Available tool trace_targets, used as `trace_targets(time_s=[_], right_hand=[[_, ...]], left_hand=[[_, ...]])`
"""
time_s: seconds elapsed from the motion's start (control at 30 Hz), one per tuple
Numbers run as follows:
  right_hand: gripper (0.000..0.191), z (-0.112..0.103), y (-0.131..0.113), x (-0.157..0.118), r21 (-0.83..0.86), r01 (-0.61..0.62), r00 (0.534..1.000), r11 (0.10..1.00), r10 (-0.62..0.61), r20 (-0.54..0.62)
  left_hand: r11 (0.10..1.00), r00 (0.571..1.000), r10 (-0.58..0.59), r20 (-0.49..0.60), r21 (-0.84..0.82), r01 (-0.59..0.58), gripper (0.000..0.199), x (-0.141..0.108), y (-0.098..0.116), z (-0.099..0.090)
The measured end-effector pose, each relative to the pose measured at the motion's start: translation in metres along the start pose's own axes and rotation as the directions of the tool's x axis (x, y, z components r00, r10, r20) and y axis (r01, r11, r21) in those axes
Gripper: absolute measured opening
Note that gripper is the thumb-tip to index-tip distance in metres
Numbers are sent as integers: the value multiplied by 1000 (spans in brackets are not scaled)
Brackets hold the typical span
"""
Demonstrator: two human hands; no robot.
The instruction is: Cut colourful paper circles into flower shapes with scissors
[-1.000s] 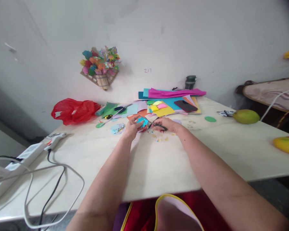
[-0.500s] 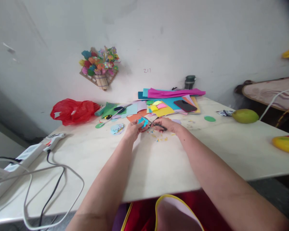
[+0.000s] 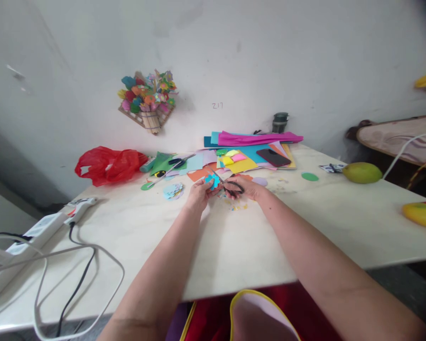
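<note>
Pinched in my left hand (image 3: 199, 193) is a bright blue paper cutout (image 3: 212, 181) with a scalloped, flower-like edge. My right hand (image 3: 246, 185) is closed on the black handles of a pair of scissors (image 3: 235, 188); the blades point up and left, beside the blue paper. Small paper scraps (image 3: 236, 207) lie on the table below the hands. To the left of my left hand rests a pile of pale scalloped paper cutouts (image 3: 173, 190). A lilac paper piece (image 3: 260, 181) lies just behind my right hand.
Behind the hands are coloured paper sheets (image 3: 195, 162), a phone (image 3: 273, 157) and a second pair of scissors (image 3: 177, 162). A red plastic bag (image 3: 108, 165) sits back left. Power strips (image 3: 42, 229) and cables run along the left. A green mango (image 3: 362, 172) and yellow fruit (image 3: 421, 215) lie right.
The blue paper has turned and moved slightly right with my left hand. The scissors have tilted, so their handle loops and blades show more plainly.
</note>
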State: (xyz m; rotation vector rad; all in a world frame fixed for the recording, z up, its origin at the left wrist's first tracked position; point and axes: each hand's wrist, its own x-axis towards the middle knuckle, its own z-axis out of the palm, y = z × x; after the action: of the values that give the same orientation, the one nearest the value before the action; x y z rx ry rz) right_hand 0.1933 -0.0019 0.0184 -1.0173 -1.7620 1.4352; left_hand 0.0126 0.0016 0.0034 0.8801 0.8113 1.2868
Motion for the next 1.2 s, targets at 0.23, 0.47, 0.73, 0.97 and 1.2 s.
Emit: trace_targets(time_s=[0.23,0.47,0.73,0.97,1.2], right_hand=[[40,4,0,-1,43,26,999,999,-26,17],[41,6,4,3,64,59,997,996,-62,36],[35,13,7,7,108,60,998,992,-59,-14],[31,20,7,7,118,9,1000,993,-5,-31],[33,27,11,10,143,34,999,989,-36,10]], left_hand=[[1000,998,14,-57,-21,-15,24,-1,2,2],[999,986,30,-166,-16,-33,17,-8,6,11],[992,966,104,-235,-39,-116,24,-8,5,13],[982,946,188,-263,42,-184,27,-5,-1,12],[974,936,225,-272,96,-206,26,-3,-3,7]])
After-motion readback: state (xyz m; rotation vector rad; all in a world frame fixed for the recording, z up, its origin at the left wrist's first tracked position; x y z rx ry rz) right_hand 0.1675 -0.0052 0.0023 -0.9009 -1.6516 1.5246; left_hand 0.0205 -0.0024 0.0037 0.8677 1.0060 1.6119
